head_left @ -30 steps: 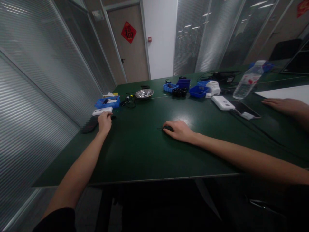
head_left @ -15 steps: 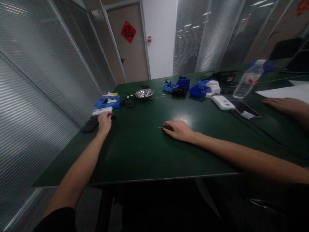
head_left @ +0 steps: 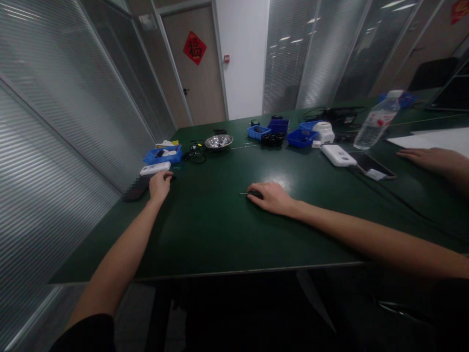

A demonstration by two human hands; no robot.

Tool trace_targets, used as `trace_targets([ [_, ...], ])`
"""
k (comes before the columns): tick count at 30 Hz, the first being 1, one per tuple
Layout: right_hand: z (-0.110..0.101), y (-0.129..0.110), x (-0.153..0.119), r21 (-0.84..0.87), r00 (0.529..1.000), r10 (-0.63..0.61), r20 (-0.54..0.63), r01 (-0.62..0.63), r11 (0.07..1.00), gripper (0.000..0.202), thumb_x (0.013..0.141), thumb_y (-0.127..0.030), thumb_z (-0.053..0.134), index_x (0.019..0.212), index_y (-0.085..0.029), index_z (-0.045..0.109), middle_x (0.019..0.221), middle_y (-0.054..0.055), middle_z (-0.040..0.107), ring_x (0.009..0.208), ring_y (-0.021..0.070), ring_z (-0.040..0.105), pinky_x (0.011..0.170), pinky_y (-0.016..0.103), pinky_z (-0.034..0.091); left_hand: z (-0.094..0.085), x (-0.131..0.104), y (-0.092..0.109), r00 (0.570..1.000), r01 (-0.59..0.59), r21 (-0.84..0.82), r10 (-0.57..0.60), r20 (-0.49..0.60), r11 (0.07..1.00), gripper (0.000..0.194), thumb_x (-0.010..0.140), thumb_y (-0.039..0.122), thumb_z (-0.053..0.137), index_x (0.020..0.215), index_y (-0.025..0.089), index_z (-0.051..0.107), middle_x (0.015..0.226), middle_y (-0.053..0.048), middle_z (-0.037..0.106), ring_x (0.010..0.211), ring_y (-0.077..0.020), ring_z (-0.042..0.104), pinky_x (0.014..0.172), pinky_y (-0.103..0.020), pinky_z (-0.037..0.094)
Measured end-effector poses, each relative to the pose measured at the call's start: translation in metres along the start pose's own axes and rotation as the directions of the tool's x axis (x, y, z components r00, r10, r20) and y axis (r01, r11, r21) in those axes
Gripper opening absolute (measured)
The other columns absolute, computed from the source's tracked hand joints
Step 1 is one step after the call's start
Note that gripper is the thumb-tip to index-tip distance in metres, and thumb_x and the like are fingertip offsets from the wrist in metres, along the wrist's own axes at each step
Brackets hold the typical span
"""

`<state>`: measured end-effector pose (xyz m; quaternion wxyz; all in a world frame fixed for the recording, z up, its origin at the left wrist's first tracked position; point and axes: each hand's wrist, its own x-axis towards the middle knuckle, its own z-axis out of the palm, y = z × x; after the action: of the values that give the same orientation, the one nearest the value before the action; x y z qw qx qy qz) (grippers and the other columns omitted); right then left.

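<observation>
My left hand (head_left: 160, 186) is at the left of the dark green table (head_left: 212, 225), its fingers pinched on a small dark object (head_left: 173, 177) whose kind I cannot make out. Beside that hand lies a black flat device (head_left: 138, 188), partly blurred out, and just behind it a white device (head_left: 156, 168). My right hand (head_left: 274, 197) rests on the tabletop near the middle, fingers closed round the dark handle of what looks like a screwdriver (head_left: 255, 194). Its thin metal shaft points left.
A metal bowl (head_left: 219, 142), a cable bundle (head_left: 196, 153) and a blue basket (head_left: 163, 154) stand behind my hands. Farther right are blue trays (head_left: 301, 139), a white power bank-like device (head_left: 338, 155), a clear bottle (head_left: 377, 122) and another person's hand (head_left: 427, 159) by white paper (head_left: 436, 138).
My left hand has shifted very slightly right, its fingers still pinched. My right hand and the tool in it have stayed in place.
</observation>
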<state>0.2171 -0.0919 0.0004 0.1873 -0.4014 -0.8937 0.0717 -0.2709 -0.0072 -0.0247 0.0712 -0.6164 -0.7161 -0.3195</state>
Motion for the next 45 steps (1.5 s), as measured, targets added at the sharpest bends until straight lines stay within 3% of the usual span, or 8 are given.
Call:
trace_targets([
  [7, -0.001, -0.001, 0.0, 0.002, 1.0, -0.001, 0.0, 0.001, 1.0, 0.032, 0.106, -0.044, 0.054, 0.125, -0.023, 0.07, 0.111, 0.007, 0.078, 0.093, 0.0249, 0.072, 0.076, 0.034, 0.05, 0.001, 0.001, -0.002, 1.0, 0.011, -0.037, -0.011, -0.001, 0.999, 0.026, 0.094, 0.024, 0.063, 0.114, 0.02, 0.08, 0.115, -0.01, 0.079, 0.105, -0.0268, 0.073, 0.101, -0.036, 0.052],
  [17, 0.002, 0.002, 0.0, -0.009, 1.0, -0.007, -0.016, 0.006, 1.0, 0.031, 0.105, -0.044, 0.055, 0.123, -0.024, 0.07, 0.111, 0.008, 0.078, 0.093, 0.0255, 0.073, 0.076, 0.034, 0.05, 0.002, 0.008, -0.006, 0.991, 0.132, -0.068, -0.13, 0.036, 0.989, 0.027, 0.09, 0.025, 0.069, 0.113, 0.019, 0.082, 0.097, -0.01, 0.081, 0.091, -0.0261, 0.074, 0.09, -0.035, 0.054],
  [33, 0.0, 0.001, 0.0, 0.005, 1.0, -0.005, -0.003, 0.005, 1.0, 0.031, 0.105, -0.043, 0.056, 0.124, -0.024, 0.07, 0.112, 0.007, 0.078, 0.092, 0.0239, 0.072, 0.075, 0.034, 0.05, 0.002, 0.01, -0.009, 0.985, 0.174, -0.202, -0.166, 0.052, 0.964, 0.022, 0.083, 0.022, 0.075, 0.104, 0.018, 0.083, 0.098, -0.008, 0.081, 0.09, -0.0249, 0.074, 0.093, -0.035, 0.056],
  [45, 0.002, 0.002, 0.0, -0.006, 1.0, -0.014, -0.01, 0.013, 1.0, 0.032, 0.105, -0.044, 0.054, 0.124, -0.023, 0.069, 0.112, 0.008, 0.078, 0.092, 0.0244, 0.072, 0.076, 0.034, 0.049, 0.009, 0.018, -0.022, 0.952, 0.303, -0.362, -0.294, 0.082, 0.882, 0.031, 0.071, 0.022, 0.082, 0.101, 0.017, 0.084, 0.092, -0.007, 0.082, 0.093, -0.026, 0.076, 0.094, -0.037, 0.057],
])
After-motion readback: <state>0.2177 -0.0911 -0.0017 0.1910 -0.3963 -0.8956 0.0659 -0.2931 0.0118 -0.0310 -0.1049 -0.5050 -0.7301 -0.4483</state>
